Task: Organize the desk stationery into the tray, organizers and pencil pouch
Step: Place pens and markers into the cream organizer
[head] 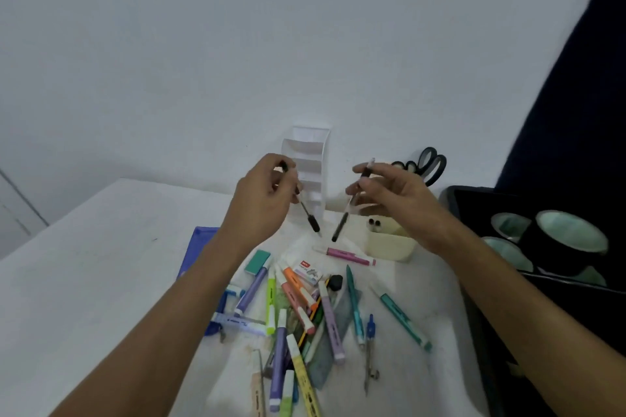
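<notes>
1. White desk point(101, 281) fills the lower frame and stands against a pale wall; both forearms reach in from the bottom edge.
2. Black case point(474, 247) at the right edge, lying open, with dark rolls with mint-coloured insides in it.
3. White tiered organizer point(310, 152) upright at the back of the desk against the wall, partly behind the left hand.
4. Blue tray point(200, 244) on the desk, left of the pile, mostly hidden by the left forearm.
5. Cream organizer cup point(389, 247) near the right hand, below its wrist; two small dark round items show at its rim.
6. Black-handled scissors point(428, 164) stand handles-up behind the right hand, near the wall.
7. Loose pile of highlighters and pens point(305, 315) between the two forearms, lying crossed over one another. Pink highlighter point(349, 256) lies apart at the pile's far edge. Teal pen point(404, 320) lies to the right of the pile; blue compass point(370, 349) just beside it.
8. Left hand point(264, 193) raised above the desk, fingers curled, pinching a black pen point(310, 217), tip pointing down and right.
9. Right hand point(389, 193) raised at the same level; thumb and forefinger pinch a second black pen point(345, 213), other fingers spread loosely. Tip angled down and left.
10. The two pen tips are near each other above the pile, not touching.
</notes>
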The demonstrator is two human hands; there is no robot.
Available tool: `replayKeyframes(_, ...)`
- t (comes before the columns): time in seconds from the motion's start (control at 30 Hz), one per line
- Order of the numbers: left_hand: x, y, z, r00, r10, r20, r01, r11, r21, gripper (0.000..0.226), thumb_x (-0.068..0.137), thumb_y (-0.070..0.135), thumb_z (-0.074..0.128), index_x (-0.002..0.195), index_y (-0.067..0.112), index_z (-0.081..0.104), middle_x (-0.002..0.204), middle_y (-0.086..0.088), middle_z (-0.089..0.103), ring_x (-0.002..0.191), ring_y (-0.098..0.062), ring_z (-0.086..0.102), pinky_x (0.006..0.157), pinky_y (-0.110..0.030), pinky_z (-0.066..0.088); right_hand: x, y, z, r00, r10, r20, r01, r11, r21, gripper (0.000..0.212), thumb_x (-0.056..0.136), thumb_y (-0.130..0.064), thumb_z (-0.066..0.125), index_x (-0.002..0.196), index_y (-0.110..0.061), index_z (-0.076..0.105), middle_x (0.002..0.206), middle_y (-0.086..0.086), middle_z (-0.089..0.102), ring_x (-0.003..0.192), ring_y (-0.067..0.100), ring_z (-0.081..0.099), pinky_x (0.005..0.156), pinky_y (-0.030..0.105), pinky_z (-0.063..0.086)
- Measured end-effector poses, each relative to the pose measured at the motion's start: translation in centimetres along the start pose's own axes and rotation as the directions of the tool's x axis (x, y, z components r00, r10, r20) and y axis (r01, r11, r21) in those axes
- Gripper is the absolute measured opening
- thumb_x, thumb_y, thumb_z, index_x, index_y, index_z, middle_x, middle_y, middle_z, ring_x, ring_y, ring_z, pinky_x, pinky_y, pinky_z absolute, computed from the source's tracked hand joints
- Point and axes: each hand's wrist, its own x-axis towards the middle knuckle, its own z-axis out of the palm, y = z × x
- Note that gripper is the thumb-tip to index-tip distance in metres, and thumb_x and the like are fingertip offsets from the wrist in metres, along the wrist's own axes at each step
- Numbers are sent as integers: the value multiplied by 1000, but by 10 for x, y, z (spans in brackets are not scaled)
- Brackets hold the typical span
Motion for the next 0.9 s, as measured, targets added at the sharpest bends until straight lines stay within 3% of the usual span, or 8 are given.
replayKeyframes(0.1, 6, 21, 18, 996, 78, 37, -74, 993, -95, 5, 95, 20, 54, 97, 21, 59, 82, -3, 70, 69, -18, 70, 69, -39, 60, -13, -10, -24, 992, 53, -112, -52, 999, 11, 34, 98, -29, 46, 131, -29, 53, 75, 10, 57, 61, 29, 63, 61, 34, 58)
replayKeyframes(0.17, 10, 33, 30, 991, 127, 47, -121, 987, -107, 6, 95, 22, 56, 98, 19, 61, 84, -2, 68, 69, -17, 70, 71, -37, 60, -21, -8, -41, 974, 136, -183, -182, 947, -266, 36, 98, -35, 44, 134, -35, 48, 71, 5, 51, 50, 17, 46, 43, 26, 44)
replayKeyframes(0.27, 16, 41, 50, 983, 165, 83, -157, 982, -102, 7, 93, 25, 58, 98, 22, 62, 83, 2, 68, 69, -15, 70, 74, -41, 59, -30, -5, -65, 937, 284, -203, -347, 695, -630, 36, 94, -32, 51, 129, -28, 49, 83, -2, 60, 56, 10, 47, 48, 21, 36)
replayKeyframes(0.43, 23, 40, 87, 956, 248, 156, -252, 968, 9, 11, 90, 29, 63, 99, 25, 67, 86, 6, 68, 71, -10, 71, 73, -26, 57, -35, -10, -80, 894, 405, -193, -378, 449, -809, 31, 89, -20, 52, 120, -19, 54, 91, 1, 63, 56, 13, 58, 49, 24, 46)
replayKeyframes(0.5, 23, 41, 98, 945, 271, 183, -287, 956, 66, 14, 90, 26, 64, 102, 21, 70, 87, 6, 69, 73, -11, 70, 68, -10, 50, -34, -9, -81, 909, 368, -196, -349, 415, -840, 33, 91, -19, 50, 123, -24, 57, 97, 1, 64, 59, 10, 59, 50, 22, 46)
replayKeyframes(0.63, 24, 39, 114, 932, 276, 233, -318, 934, 165, 19, 90, 24, 63, 106, 17, 72, 93, 2, 72, 76, -11, 68, 73, -14, 49, -27, 5, -81, 941, 227, -252, -323, 373, -870, 23, 89, -29, 58, 109, -26, 68, 112, 2, 65, 93, 16, 62, 81, 33, 54)
replayKeyframes(0.77, 27, 29, 123, 933, 261, 250, -316, 924, 216, 22, 90, 25, 63, 108, 17, 72, 98, 2, 73, 74, -8, 65, 75, -15, 48, -22, 14, -77, 930, 143, -339, -366, 437, -821, 7, 80, -26, 67, 82, -20, 67, 97, 4, 64, 79, 19, 64, 73, 39, 58)
replayKeyframes(0.9, 27, 23, 128, 933, 227, 281, -296, 926, 234, 24, 90, 25, 63, 111, 17, 71, 97, 2, 74, 68, 0, 59, 65, -3, 42, -19, 17, -71, 931, 113, -346, -356, 478, -803, 6, 76, -15, 69, 81, -17, 66, 98, 5, 60, 78, 21, 64, 73, 37, 58)
